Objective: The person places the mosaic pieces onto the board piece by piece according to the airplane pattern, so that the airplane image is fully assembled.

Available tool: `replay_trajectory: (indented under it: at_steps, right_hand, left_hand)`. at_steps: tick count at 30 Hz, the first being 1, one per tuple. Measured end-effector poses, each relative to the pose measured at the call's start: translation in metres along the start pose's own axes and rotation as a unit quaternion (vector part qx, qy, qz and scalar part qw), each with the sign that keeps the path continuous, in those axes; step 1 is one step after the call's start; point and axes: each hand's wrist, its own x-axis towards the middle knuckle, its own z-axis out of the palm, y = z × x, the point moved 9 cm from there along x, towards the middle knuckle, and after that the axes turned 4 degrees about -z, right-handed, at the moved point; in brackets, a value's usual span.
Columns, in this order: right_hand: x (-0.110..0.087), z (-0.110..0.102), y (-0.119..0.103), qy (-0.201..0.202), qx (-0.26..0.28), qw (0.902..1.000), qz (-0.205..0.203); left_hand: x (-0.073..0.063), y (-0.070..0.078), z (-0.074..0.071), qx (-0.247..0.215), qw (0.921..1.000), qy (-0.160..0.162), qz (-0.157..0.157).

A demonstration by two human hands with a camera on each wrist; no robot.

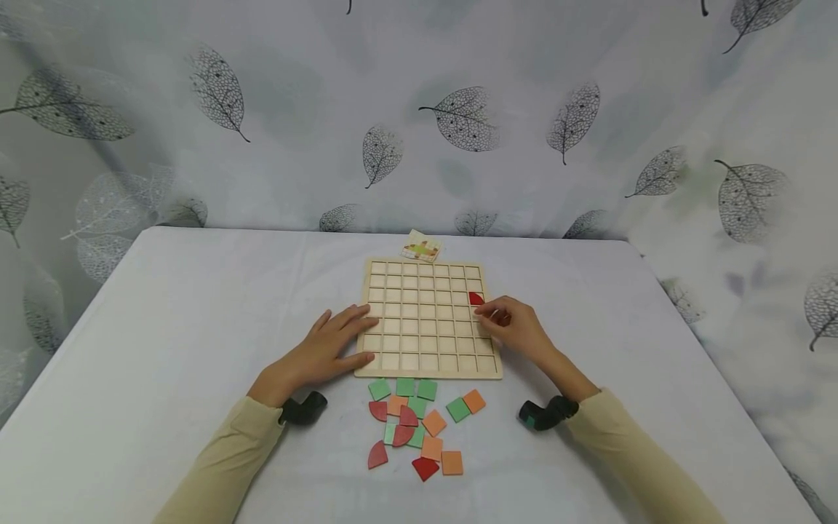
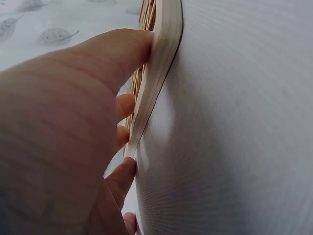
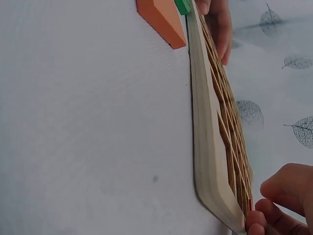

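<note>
tabletop (image 1: pixel 183 342): one board (image 1: pixel 428 320), six red pieces (image 1: pixel 476 298); left hand (image 1: pixel 321 351) spread, right hand (image 1: pixel 519 329), grip unclear.

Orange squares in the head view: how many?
5 among the loose pieces: one orange square at right, one upper left, one central, one below it, one lowest. Overlaps may hide more.

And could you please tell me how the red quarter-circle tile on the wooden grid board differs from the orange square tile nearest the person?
The red quarter-circle tile has a curved edge; the orange square tile has straight sides. The red one lies on the wooden grid board, the orange one on the white cloth. Both are flat.
</note>
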Motion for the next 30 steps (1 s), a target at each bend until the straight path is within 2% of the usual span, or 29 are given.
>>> replay_trajectory:
  at_steps: [16,19,25,30]
  right_hand:
    - [-0.014,0.005,-0.01,-0.048,0.05,0.9976,0.003]
    - [-0.017,0.008,-0.015,-0.072,0.059,0.9956,0.001]
    - [-0.022,0.017,-0.021,-0.128,0.071,0.9888,-0.029]
    - [-0.03,0.026,-0.028,-0.192,0.101,0.9746,-0.054]
  left_hand:
    - [0.001,-0.001,0.0,-0.01,0.9999,-0.005,0.001]
    - [0.001,-0.001,-0.001,-0.013,0.9999,-0.004,0.002]
    - [0.001,-0.002,-0.001,-0.013,0.9999,-0.005,-0.002]
    - [0.002,-0.003,0.001,-0.016,0.9998,-0.007,0.0]
